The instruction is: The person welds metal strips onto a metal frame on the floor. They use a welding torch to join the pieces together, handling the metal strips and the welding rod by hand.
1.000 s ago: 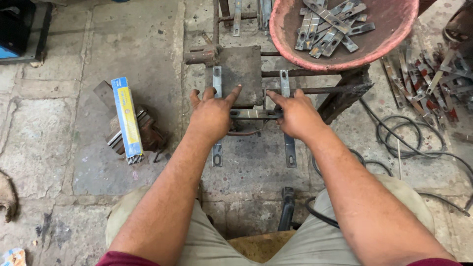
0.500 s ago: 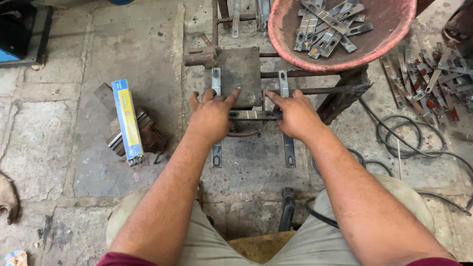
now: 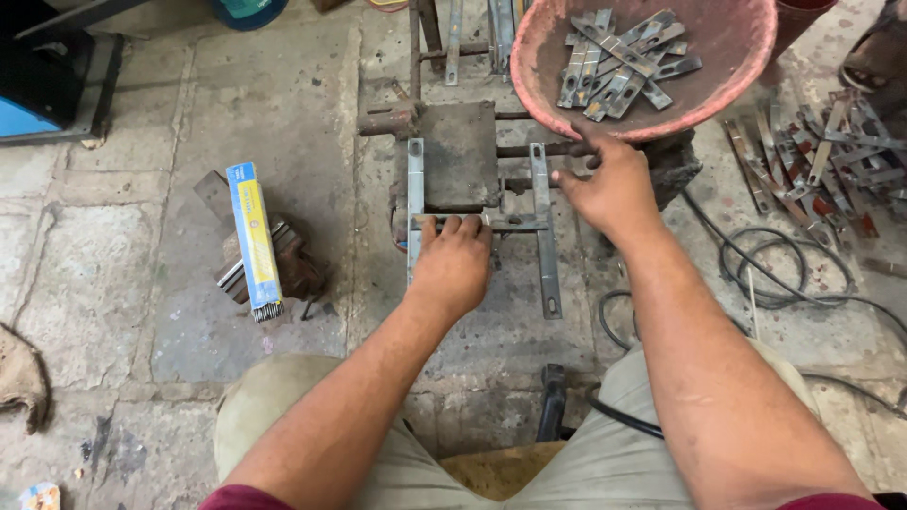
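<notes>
My left hand [image 3: 453, 260] rests on a short metal crossbar [image 3: 515, 225] that lies across two flat steel strips, the left strip [image 3: 415, 203] and the right strip [image 3: 545, 236], its fingers pressing the bar down. These strips lie against a rusty square steel block [image 3: 460, 156] on a welding jig. My right hand [image 3: 614, 184] has its fingers apart, touching a rod beside the right strip, just below the rim of a red basin [image 3: 746, 76] that holds several flat metal strips [image 3: 619, 61].
A blue and yellow box of welding rods [image 3: 253, 236] lies on scrap at the left. A heap of metal strips [image 3: 822, 156] sits at the right, with black cables [image 3: 765, 274] coiled on the stone floor. A dark tool handle [image 3: 551, 401] stands between my knees.
My left hand has slid down from the block onto the crossbar. My right hand has moved up and right toward the basin's rim. The view has drawn closer.
</notes>
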